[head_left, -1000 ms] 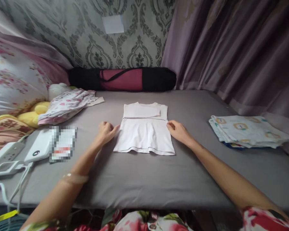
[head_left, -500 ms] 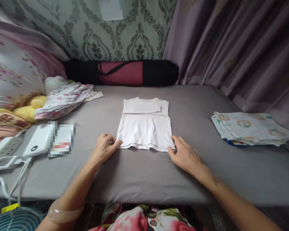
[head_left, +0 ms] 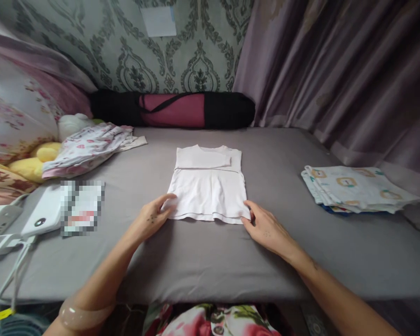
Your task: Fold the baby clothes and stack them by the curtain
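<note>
White shirt (head_left: 210, 186), slv (head_left: 203, 158) folded across, L hand (head_left: 152, 216) & R hand (head_left: 268, 228) pinching btm corners.

The right hand (head_left: 264, 226) partly hides a hem corner of the white shirt (head_left: 210, 191) — toward the bed's (head_left: 210, 261) left side, pixels mask a flat item (head_left: 84, 205).

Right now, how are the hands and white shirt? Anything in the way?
Left hand, right hand: at lower corners of the shirt, grip unclear. Sleeve folded across its top, fabric slightly rumpled. Folded cloths apart, on the right, not in the way.
</note>
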Demonstrator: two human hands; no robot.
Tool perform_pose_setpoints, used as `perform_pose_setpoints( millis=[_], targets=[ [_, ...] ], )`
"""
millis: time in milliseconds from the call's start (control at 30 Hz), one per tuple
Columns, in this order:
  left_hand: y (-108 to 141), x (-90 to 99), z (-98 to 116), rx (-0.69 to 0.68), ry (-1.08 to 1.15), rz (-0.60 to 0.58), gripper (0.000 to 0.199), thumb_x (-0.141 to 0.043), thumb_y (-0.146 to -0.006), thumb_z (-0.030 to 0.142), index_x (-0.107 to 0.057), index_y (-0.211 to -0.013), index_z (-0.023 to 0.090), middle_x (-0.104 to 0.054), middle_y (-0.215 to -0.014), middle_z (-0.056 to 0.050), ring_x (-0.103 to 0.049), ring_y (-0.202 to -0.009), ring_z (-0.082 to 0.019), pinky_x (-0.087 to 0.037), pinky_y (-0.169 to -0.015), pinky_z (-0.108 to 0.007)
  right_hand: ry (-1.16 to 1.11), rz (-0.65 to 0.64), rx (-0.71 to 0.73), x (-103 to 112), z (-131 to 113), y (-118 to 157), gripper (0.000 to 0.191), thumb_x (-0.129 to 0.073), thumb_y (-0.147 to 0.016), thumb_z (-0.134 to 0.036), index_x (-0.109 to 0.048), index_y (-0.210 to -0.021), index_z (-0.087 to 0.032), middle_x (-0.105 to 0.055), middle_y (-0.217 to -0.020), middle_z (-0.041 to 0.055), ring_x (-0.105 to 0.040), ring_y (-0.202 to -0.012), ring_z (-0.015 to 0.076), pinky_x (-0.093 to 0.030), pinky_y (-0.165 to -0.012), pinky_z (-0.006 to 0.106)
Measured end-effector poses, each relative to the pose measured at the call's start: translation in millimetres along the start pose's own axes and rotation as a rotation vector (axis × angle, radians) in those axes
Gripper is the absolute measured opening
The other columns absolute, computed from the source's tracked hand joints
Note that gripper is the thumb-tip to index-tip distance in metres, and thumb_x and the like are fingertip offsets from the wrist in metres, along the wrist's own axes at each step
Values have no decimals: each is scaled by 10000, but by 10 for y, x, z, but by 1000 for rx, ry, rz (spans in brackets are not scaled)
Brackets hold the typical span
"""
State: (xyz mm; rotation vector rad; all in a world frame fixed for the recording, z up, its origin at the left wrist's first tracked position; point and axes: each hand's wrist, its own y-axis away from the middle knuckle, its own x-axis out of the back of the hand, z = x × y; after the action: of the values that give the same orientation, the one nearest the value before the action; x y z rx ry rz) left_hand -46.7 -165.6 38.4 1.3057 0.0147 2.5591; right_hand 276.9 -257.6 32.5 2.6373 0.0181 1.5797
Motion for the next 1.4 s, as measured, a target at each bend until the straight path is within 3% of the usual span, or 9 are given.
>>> perform_pose_setpoints(
  millis=[167,433,633,833,933,1067,1167,1267,1400],
  targets=[
    [-52,102,-71,-18,0,-119,490,-447,-809,557,-702,-1082,242,-532,-619,19,-489,-605,-167,-382,-633,-259,-60,-79,23,147,46,-45,472,-492,-838,-258,-535,-1304,-196,-680,-900,41,-624,-788,184,-444,-720,277],
    [-142,204,-272,-30,46,-198,521,-493,-781,599,-721,-1066,229,-628,-729,-8,-502,-660,-174,-381,-630,-254,75,-153,112,279,44,-28,472,-429,-845,-204,-567,-1295,-175,-671,-1104,100,-619,-951,211,-424,-859,302],
    [-126,208,-280,-6,70,-248,487,-504,-772,606,-727,-966,219,-403,-539,40,-370,-548,-128,-277,-521,-223,83,-188,80,323,66,-7,347,-421,-859,-218,-618,-1145,-205,-684,-856,47,-622,-754,183,-422,-686,268],
    [-102,495,-210,57,185,-437,450,-643,-636,626,-733,-821,226,-481,-547,23,-410,-523,-122,-301,-477,-216,1,-348,118,564,164,-92,214,-489,-860,-295,-682,-915,-220,-648,-646,-20,-565,-575,146,-365,-537,236],
    [-199,630,-183,85,169,-441,433,-664,-608,631,-717,-731,219,-568,-594,3,-490,-568,-143,-358,-503,-218,-52,-292,193,630,112,-337,280,-455,-897,-310,-697,-807,-200,-691,-721,0,-613,-665,158,-426,-609,242],
    [-496,551,-135,77,85,-185,478,-550,-705,623,-694,-750,170,-588,-611,-11,-509,-590,-148,-366,-533,-227,-60,40,249,382,20,-827,326,-401,-908,-189,-700,-1036,-194,-728,-1054,60,-659,-985,200,-479,-880,312],
    [-736,381,-40,124,-54,-25,406,-526,-743,526,-688,-722,154,-593,-600,-23,-529,-600,-158,-355,-546,-240,-27,15,415,48,-3,-1160,448,-349,-874,-90,-642,-1205,-161,-645,-1263,104,-577,-1194,200,-426,-1042,368],
    [-904,258,68,207,-116,1,318,-581,-737,446,-699,-732,150,-655,-670,-55,-581,-652,-176,-371,-569,-245,60,14,478,-205,15,-1348,482,-309,-916,-147,-545,-1335,-116,-518,-1414,140,-431,-1348,222,-343,-1130,423],
    [-1007,198,144,233,-138,-16,266,-631,-727,406,-686,-677,150,-650,-626,-60,-588,-632,-178,-376,-559,-250,177,20,487,-300,57,-1391,528,-258,-985,-311,-412,-1443,-96,-391,-1507,152,-297,-1425,241,-239,-1180,459]
  ],
)
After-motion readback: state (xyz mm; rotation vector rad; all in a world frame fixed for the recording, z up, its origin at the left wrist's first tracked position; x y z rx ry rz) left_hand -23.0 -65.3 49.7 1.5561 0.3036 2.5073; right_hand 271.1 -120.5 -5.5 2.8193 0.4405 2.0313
